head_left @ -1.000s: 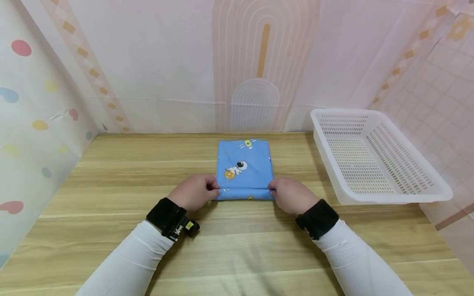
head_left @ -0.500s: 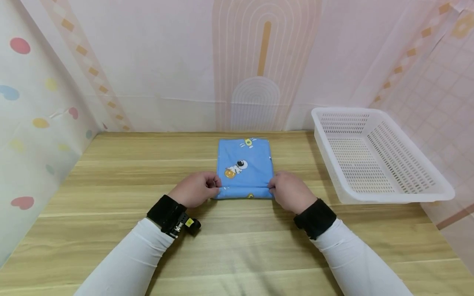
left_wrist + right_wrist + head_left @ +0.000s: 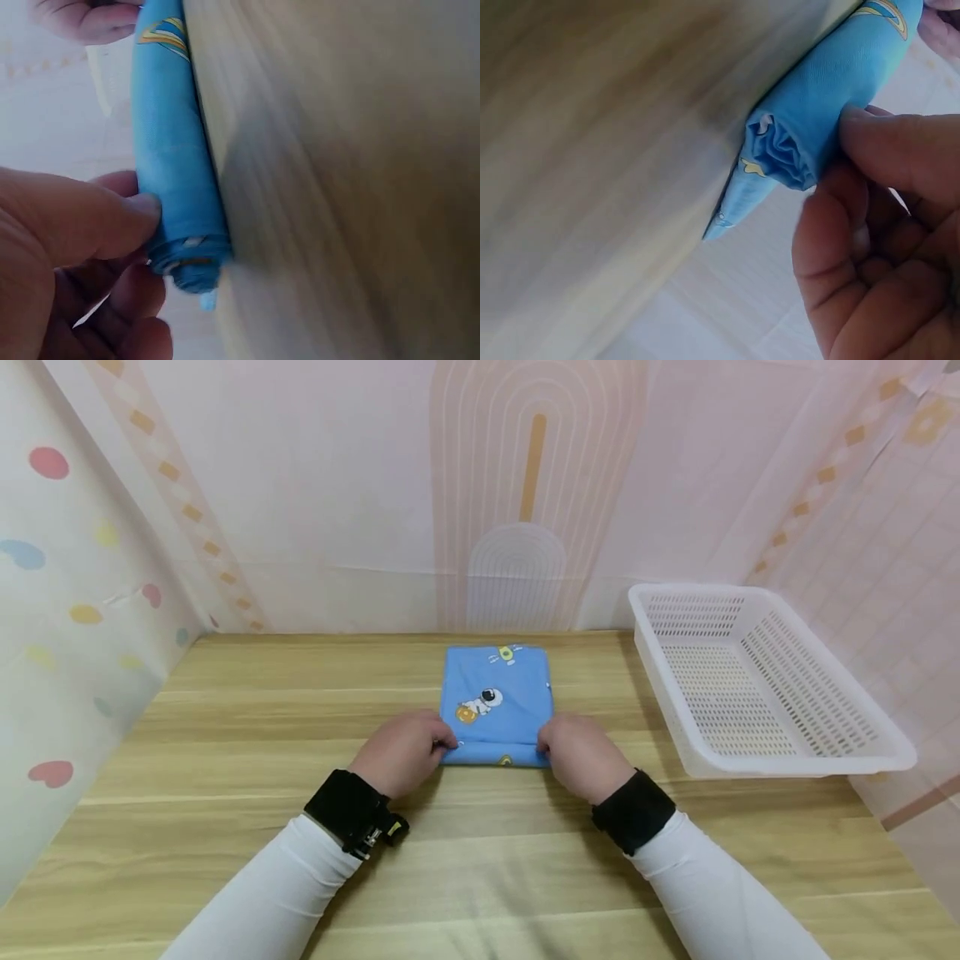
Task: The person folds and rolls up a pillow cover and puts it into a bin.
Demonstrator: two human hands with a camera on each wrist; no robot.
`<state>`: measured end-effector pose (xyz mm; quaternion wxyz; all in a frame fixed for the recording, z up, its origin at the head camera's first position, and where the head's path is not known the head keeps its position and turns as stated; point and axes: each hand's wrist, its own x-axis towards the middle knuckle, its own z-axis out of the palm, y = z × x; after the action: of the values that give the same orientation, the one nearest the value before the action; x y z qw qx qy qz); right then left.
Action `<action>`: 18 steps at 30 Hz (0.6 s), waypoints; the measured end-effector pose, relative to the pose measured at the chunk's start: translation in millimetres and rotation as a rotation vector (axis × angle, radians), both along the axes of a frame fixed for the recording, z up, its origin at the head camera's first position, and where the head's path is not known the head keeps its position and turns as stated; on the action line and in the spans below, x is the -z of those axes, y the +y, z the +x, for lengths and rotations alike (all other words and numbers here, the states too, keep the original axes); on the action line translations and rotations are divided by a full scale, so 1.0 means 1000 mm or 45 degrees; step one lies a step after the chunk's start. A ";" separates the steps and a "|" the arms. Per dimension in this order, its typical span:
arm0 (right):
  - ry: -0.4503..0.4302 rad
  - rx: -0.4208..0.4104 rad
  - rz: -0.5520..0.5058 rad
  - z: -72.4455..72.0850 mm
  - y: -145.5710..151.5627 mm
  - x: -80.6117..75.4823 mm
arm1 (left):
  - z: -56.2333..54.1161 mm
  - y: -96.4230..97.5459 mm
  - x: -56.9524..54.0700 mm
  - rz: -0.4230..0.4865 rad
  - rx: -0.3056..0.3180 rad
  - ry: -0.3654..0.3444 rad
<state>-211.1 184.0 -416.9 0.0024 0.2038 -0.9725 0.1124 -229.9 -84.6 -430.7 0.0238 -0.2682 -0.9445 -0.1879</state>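
A blue cloth (image 3: 498, 702) with astronaut prints lies folded into a rectangle on the wooden table, its near edge rolled into a tight tube. My left hand (image 3: 405, 750) pinches the left end of the roll (image 3: 180, 165), the thumb on its near side. At the other end, my right hand (image 3: 585, 756) pinches the roll between thumb and curled fingers. Spiral layers show at the roll's end (image 3: 780, 154) in the right wrist view. In the head view, most fingertips are hidden behind the hands.
A white perforated plastic basket (image 3: 678, 718) stands to the right of the cloth. Patterned sheets (image 3: 360, 527) hang behind the wooden table (image 3: 480, 877) and at both sides. A black strap (image 3: 633, 814) wraps each wrist.
Both hands have shifted slightly inward over the ends of the roll. The cloth stays nearly in place, and the view has tilted a little.
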 end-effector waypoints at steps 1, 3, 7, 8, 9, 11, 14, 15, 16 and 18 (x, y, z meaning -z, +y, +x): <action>0.016 -0.015 0.018 0.001 0.000 0.000 | 0.001 0.001 -0.001 -0.037 0.026 0.051; 0.047 -0.054 0.050 0.003 -0.001 -0.001 | 0.004 0.003 -0.003 -0.099 0.070 0.143; 0.085 -0.122 0.094 0.006 0.000 -0.001 | 0.009 0.007 -0.004 -0.198 0.141 0.255; 0.091 -0.135 0.097 0.006 0.000 -0.001 | 0.009 0.008 -0.005 -0.220 0.147 0.267; 0.094 -0.145 0.097 0.007 0.000 -0.001 | 0.010 0.009 -0.005 -0.239 0.148 0.267; 0.087 -0.156 0.090 0.007 0.001 -0.001 | 0.012 0.011 -0.006 -0.266 0.130 0.248; 0.075 -0.172 0.069 0.007 0.000 0.000 | 0.014 0.014 -0.008 -0.299 0.083 0.207; 0.067 -0.177 0.065 0.007 0.000 0.001 | 0.015 0.015 -0.009 -0.306 0.068 0.194; 0.061 -0.182 0.062 0.007 0.000 0.001 | 0.015 0.015 -0.009 -0.311 0.058 0.187; 0.053 -0.192 0.050 0.007 -0.001 0.002 | 0.016 0.016 -0.009 -0.316 0.041 0.172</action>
<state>-204.0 183.1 -418.8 0.0103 0.2787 -0.9562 0.0887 -214.3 -68.7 -421.7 0.0510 -0.2964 -0.9523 -0.0516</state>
